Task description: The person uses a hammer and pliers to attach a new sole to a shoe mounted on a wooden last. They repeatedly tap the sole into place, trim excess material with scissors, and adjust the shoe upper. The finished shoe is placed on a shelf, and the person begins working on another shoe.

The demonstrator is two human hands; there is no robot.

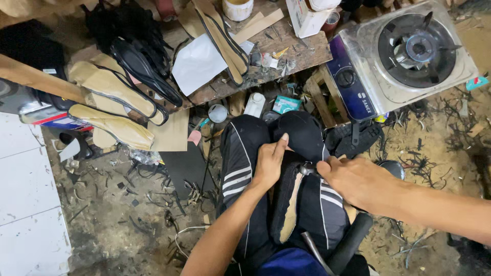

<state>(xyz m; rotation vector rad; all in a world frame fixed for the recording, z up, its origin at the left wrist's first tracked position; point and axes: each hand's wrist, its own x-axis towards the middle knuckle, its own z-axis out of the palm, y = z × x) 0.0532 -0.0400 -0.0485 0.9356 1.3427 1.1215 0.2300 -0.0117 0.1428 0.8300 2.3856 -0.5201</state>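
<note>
A black shoe sole with a tan insole face lies lengthwise between my knees, on black trousers with white stripes. My left hand presses down on its upper end, thumb pointing up. My right hand comes in from the right and grips a small metal tool whose head touches the sole's edge next to my left hand. Which kind of tool it is cannot be told.
A cluttered wooden bench holds soles, paper and small scraps. Several tan and black soles are stacked at the left. A single-burner gas stove sits at the upper right. Scraps litter the dirt floor; white tiles lie left.
</note>
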